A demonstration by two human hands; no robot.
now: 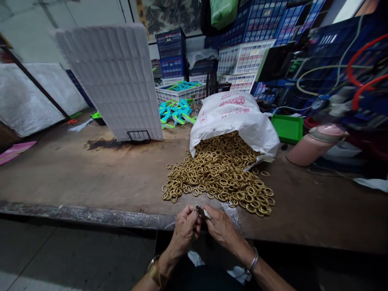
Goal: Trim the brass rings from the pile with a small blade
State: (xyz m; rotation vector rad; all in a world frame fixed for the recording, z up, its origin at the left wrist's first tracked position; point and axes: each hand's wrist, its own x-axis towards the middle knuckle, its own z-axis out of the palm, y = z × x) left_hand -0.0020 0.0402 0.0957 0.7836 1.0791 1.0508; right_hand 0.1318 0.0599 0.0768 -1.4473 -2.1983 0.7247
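Right hand closed on one small tool, pale handle, dark tip; long axis slanting, tip up and left toward left hand. Left fingers curled shut; cannot tell what they pinch. Hands at the near edge of the desk. Just beyond: brass-coloured rings, too many to count, spilling from one white sack, red print too blurred to read.

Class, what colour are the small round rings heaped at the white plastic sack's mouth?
Dull gold; the small round rings show best in the head view.
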